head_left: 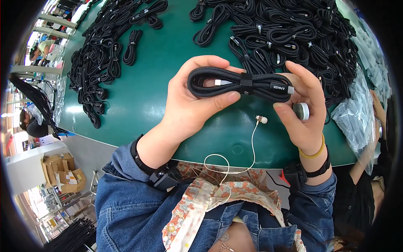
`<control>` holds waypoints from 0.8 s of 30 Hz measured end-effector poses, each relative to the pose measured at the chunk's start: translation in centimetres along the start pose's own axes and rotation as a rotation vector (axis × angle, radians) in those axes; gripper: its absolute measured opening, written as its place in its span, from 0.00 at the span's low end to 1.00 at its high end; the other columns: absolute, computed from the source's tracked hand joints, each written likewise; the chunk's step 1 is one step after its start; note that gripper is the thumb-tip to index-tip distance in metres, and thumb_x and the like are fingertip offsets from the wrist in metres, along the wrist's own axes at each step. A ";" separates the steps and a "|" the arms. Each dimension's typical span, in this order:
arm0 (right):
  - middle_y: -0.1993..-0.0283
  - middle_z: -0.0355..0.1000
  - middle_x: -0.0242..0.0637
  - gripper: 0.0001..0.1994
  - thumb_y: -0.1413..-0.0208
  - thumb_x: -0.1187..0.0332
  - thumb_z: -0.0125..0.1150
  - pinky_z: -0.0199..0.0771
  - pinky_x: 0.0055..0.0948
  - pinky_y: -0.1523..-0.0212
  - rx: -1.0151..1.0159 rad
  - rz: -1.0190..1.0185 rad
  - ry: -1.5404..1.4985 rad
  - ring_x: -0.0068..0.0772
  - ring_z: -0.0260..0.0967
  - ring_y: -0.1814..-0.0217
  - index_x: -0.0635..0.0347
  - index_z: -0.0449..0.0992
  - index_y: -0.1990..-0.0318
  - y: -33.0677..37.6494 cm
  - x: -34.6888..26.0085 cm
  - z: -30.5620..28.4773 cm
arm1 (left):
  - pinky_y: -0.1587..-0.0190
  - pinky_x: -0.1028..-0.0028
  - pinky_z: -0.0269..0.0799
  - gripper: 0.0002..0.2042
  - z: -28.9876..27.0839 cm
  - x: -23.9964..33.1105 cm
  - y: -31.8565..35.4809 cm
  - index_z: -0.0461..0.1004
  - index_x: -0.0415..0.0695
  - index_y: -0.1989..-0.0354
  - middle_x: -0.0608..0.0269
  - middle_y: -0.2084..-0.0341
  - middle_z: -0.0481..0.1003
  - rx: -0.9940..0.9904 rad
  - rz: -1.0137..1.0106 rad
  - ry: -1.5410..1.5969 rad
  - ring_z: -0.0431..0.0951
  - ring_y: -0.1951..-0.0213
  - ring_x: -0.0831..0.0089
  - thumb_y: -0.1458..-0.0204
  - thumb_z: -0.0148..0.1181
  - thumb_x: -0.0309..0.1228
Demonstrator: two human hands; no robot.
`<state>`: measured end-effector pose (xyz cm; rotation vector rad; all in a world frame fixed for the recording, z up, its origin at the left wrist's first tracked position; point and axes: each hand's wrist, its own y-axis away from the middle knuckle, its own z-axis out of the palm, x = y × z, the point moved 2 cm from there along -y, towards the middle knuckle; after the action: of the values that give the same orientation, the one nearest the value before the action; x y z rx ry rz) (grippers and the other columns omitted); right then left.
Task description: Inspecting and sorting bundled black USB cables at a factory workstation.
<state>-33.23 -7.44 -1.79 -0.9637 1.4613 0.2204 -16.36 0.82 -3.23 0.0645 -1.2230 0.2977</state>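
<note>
A coiled black braided charging cable (pixel 218 93) is held up over the table, bound at its middle by a black strap, with a silver connector showing at its right end. My left hand (pixel 184 101) grips the coil's left part, thumb in front and fingers behind. At the right end, my right hand (pixel 305 126) has its thumb and index finger apart beside the connector; whether they touch the coil I cannot tell. Its curled fingers hold a small round dark-and-white cap-like thing (pixel 301 111) against the palm.
Many coiled black cables lie in a left heap (pixel 98 63) and a right heap (pixel 294 33) on the green table (pixel 176 46). A white wired earphone (pixel 262 119) lies near me. Clear plastic bags (pixel 354 115) sit at right, beside another person's arm (pixel 357 168).
</note>
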 end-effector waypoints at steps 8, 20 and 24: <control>0.65 0.66 0.35 0.22 0.63 0.83 0.55 0.52 0.07 0.83 -0.084 -0.107 0.099 0.09 0.59 0.77 0.66 0.62 0.54 -0.3 -0.2 -0.5 | 0.62 0.78 0.67 0.22 -0.1 0.6 -0.1 0.60 0.38 0.59 0.51 0.66 0.70 0.002 0.029 -0.088 0.71 0.64 0.71 0.64 0.59 0.18; 0.69 0.66 0.36 0.12 0.50 0.69 0.46 0.53 0.13 0.81 0.200 0.458 -0.674 0.12 0.51 0.85 0.64 0.66 0.59 -1.5 0.3 -2.8 | 0.69 0.80 0.63 0.12 -4.6 0.3 -2.3 0.62 0.39 0.62 0.63 0.72 0.68 0.404 0.114 0.116 0.69 0.73 0.78 0.53 0.50 0.31; 0.70 0.66 0.37 0.12 0.48 0.69 0.43 0.53 0.15 0.79 0.370 0.226 -0.931 0.12 0.49 0.84 0.67 0.66 0.59 -2.0 0.4 -3.5 | 0.71 0.79 0.63 0.12 -5.2 0.2 -2.5 0.62 0.40 0.62 0.61 0.70 0.66 0.392 0.112 -0.035 0.69 0.72 0.76 0.55 0.51 0.31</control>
<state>-34.44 -11.15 -0.74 -0.2953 0.6959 0.4707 -10.92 -0.48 -4.58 0.3418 -1.1912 0.6337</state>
